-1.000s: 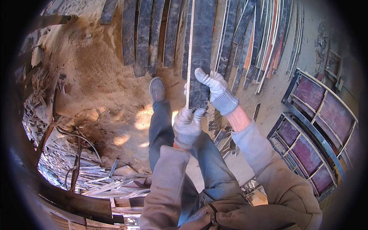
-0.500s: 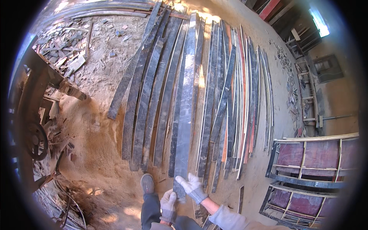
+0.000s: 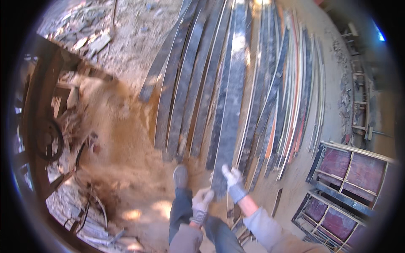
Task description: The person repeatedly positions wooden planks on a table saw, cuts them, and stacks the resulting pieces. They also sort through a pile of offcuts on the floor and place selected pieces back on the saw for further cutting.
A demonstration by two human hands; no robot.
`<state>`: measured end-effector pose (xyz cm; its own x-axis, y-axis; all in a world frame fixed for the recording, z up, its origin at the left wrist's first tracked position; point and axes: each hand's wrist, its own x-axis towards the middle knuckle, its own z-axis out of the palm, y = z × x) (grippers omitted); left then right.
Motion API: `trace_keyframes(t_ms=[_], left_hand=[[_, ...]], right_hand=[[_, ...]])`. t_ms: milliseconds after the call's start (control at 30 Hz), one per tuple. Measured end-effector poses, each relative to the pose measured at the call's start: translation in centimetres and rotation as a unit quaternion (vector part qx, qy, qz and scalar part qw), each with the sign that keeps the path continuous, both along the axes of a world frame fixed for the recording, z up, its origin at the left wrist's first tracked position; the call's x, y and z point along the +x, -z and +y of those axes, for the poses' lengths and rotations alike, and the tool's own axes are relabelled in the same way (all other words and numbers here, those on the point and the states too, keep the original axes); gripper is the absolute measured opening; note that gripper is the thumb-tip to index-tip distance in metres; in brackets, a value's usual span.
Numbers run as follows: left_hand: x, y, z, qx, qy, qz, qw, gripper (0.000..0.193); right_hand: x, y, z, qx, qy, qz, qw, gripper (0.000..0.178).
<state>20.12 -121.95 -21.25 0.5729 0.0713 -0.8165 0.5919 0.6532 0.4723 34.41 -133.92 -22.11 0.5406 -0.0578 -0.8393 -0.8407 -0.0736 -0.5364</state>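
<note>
The near end of a long dark plank [image 3: 230, 122] is gripped by both gloved hands at lower centre of the frame: the right hand [image 3: 231, 177] is closed on its right edge, the left hand [image 3: 202, 200] curled at its lower corner. The plank, seemingly, is being laid among the others [image 3: 278, 97]; lowering it evenly is called for next. It runs toward the top centre, weathered, slightly bowed, beside sawdust [image 3: 126, 139].

Both gloved hands, left hand [image 3: 201, 200] and right hand [image 3: 231, 177], seemingly grip a long dark plank [image 3: 230, 114].
</note>
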Motion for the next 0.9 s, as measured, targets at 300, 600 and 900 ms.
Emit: trace_keyframes(t_ms=[300,600,900], left_hand=[[4.8,15.5,9.7,0.485,0.058,0.258,0.834,0.069],[10.5,25.7,10.0,0.486,0.029,0.284,0.826,0.063],[8.2,11.6,5.0,0.374,0.165,-0.138,0.902,0.023]], right_hand=[[-2.8,0.7,-4.5,-0.096,0.082,0.045,0.991,0.079],[-2.3,-0.1,-5.4,0.06,0.121,0.149,0.98,0.071],[-2.2,-4.0,-4.1,-0.109,0.035,0.006,0.993,0.047]])
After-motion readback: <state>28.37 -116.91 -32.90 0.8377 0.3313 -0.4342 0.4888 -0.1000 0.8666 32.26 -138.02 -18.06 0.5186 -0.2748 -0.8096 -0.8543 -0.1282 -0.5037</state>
